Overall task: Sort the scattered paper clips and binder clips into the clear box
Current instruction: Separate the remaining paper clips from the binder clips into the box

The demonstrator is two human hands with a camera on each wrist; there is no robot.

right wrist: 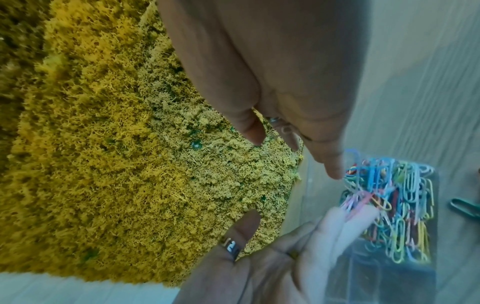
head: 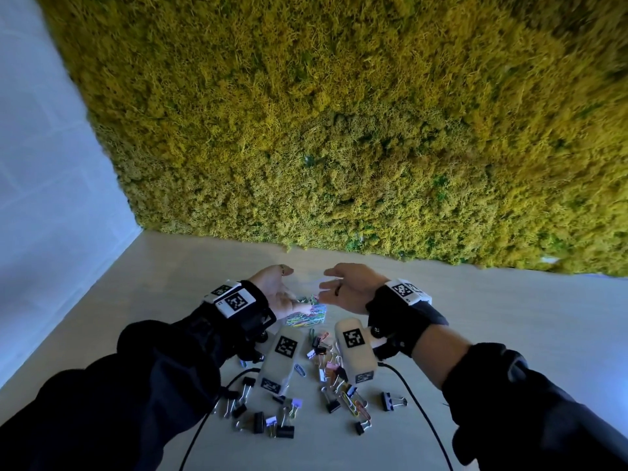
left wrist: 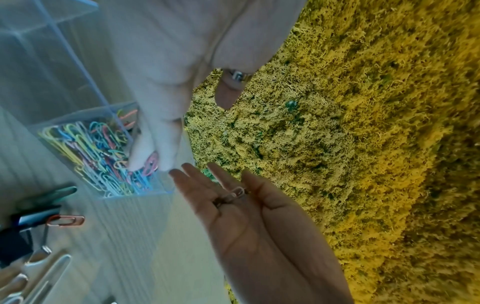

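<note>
The clear box (head: 322, 314) sits on the table between my hands; one compartment is packed with coloured paper clips (left wrist: 98, 156) (right wrist: 397, 205), and the compartment beside it (left wrist: 39, 61) looks empty. My left hand (head: 299, 290) (left wrist: 161, 102) reaches down with straight fingers, and its fingertips (left wrist: 137, 158) touch the pile around a pink clip (left wrist: 152, 164). My right hand (head: 324, 283) (left wrist: 233, 216) hovers opposite, palm facing the left hand, fingers straight and holding nothing. Binder clips (head: 319, 355) and loose paper clips (head: 353, 402) lie scattered nearer to me.
A yellow-green moss wall (head: 339, 130) rises behind the light wooden table (head: 509, 334). Black cables (head: 418, 409) run across the table among black binder clips (head: 258, 423). A red paper clip (left wrist: 67, 220) and a green clip (right wrist: 465, 207) lie beside the box.
</note>
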